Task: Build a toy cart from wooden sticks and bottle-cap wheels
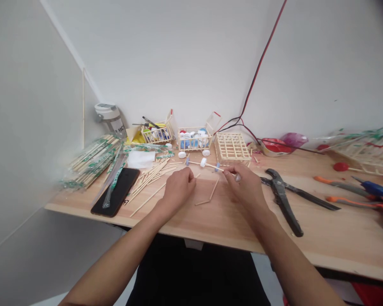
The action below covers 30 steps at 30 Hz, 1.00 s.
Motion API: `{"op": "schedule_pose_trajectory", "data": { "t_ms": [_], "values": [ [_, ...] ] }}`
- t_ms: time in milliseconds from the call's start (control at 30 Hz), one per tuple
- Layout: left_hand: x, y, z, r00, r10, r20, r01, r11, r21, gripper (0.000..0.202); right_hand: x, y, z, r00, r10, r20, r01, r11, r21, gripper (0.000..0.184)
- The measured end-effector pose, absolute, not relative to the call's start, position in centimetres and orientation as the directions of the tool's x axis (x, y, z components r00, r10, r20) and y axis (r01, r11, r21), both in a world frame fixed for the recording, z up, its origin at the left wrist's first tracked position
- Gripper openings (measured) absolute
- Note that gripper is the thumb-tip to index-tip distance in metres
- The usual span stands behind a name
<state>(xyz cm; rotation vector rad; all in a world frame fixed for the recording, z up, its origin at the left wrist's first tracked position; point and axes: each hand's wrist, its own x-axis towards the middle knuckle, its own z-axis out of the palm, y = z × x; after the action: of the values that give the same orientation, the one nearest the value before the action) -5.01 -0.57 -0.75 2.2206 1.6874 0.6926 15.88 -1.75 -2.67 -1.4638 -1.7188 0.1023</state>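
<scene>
My right hand [244, 185] pinches a thin wooden stick [212, 166] between thumb and fingers. A white bottle cap [203, 162] and a blue cap [217, 167] sit along this stick, and another whitish piece shows among the fingers. Just beyond my left hand [179, 188], a second blue cap [187, 161] is near a stick end. The left fingers are curled closed; what they hold, if anything, is hidden. Between the hands, two short stick pieces [203, 202] lie on the wooden table [217, 229].
Left are loose sticks [151, 180], a phone [115, 193] and bagged sticks [94, 159]. Behind stand a stick cart [194, 140] holding caps, another cart [158, 134] and a stick frame [232, 148]. Pliers [282, 199], orange-handled pliers [351, 191] and a blue tool [378, 191] lie right.
</scene>
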Motion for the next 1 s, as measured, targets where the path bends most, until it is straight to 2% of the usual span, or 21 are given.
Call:
{"op": "schedule_pose_trajectory", "data": {
  "t_ms": [100,167,233,333,533,733,867,1000],
  "values": [
    [-5.3,0.2,-0.8,0.171,0.974,0.150,0.619,-0.225,0.752,0.005,15.8,-1.7,-2.8,0.049,0.838,0.543,0.781,0.306,-0.544,0.015],
    [-5.3,0.7,-1.0,0.177,0.981,0.077,0.392,-0.142,0.909,0.007,15.8,-1.7,-2.9,0.053,0.838,0.542,0.790,0.298,-0.537,0.016],
    [-5.3,1.0,-1.2,0.196,0.980,-0.017,0.154,-0.014,0.988,0.015,15.8,-1.7,-2.9,0.051,0.839,0.541,0.796,0.293,-0.529,0.016],
    [-5.1,1.0,-1.3,0.256,0.955,-0.149,-0.057,0.169,0.984,0.028,15.7,-1.7,-3.0,0.045,0.834,0.550,0.798,0.301,-0.522,0.015],
    [-4.6,0.9,-1.2,0.321,0.912,-0.255,-0.219,0.333,0.917,0.037,15.6,-1.6,-3.1,0.030,0.817,0.576,0.801,0.324,-0.502,0.016],
    [-4.0,0.6,-1.2,0.356,0.879,-0.318,-0.279,0.425,0.861,0.034,15.5,-1.7,-3.0,0.022,0.819,0.573,0.790,0.337,-0.512,0.015],
    [-3.8,0.7,-1.0,0.372,0.874,-0.312,-0.316,0.435,0.843,0.031,15.4,-1.8,-2.8,0.005,0.821,0.571,0.783,0.351,-0.513,0.015],
    [-3.9,1.0,-1.2,0.415,0.846,-0.335,-0.302,0.475,0.827,0.028,15.4,-1.9,-2.7,-0.004,0.824,0.567,0.773,0.362,-0.521,0.015]
  ]
}}
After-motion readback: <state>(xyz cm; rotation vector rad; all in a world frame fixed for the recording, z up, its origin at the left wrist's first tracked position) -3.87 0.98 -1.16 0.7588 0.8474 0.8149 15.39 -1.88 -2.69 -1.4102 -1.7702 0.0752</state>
